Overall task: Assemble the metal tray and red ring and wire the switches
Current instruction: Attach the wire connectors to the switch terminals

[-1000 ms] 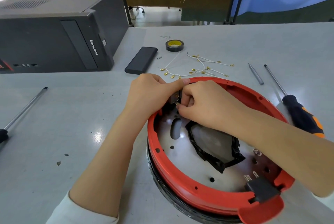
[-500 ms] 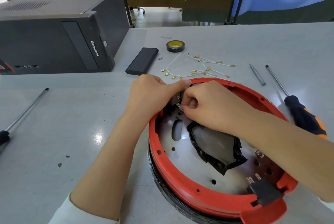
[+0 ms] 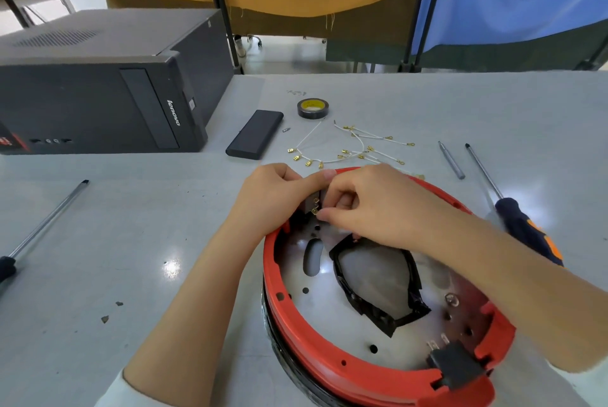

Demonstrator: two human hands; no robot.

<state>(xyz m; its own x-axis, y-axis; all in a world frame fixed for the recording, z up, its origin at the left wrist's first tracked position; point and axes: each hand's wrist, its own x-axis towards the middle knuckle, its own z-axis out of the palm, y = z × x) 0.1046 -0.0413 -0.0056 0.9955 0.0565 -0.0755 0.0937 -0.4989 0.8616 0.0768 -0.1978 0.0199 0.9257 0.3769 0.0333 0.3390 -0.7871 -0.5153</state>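
A red ring [image 3: 316,354] sits around a round metal tray [image 3: 342,324] with a black-taped cut-out. At the ring's far left rim, my left hand [image 3: 273,199] grips a small dark switch [image 3: 311,204] with brass terminals. My right hand [image 3: 365,202] pinches at those terminals with curled fingers; whatever it holds is hidden. A second black switch [image 3: 455,365] sits in the ring's near right rim. White wires with brass connectors [image 3: 348,146] lie on the table beyond the ring.
A black computer case [image 3: 98,91] stands at the far left. A black slab [image 3: 255,138] and a tape roll [image 3: 311,108] lie behind the wires. Screwdrivers lie at right [image 3: 523,229] and left [image 3: 42,225], plus a metal bit [image 3: 451,160].
Both hands stay at the far-left switch with only small finger shifts. The view has drifted slightly.
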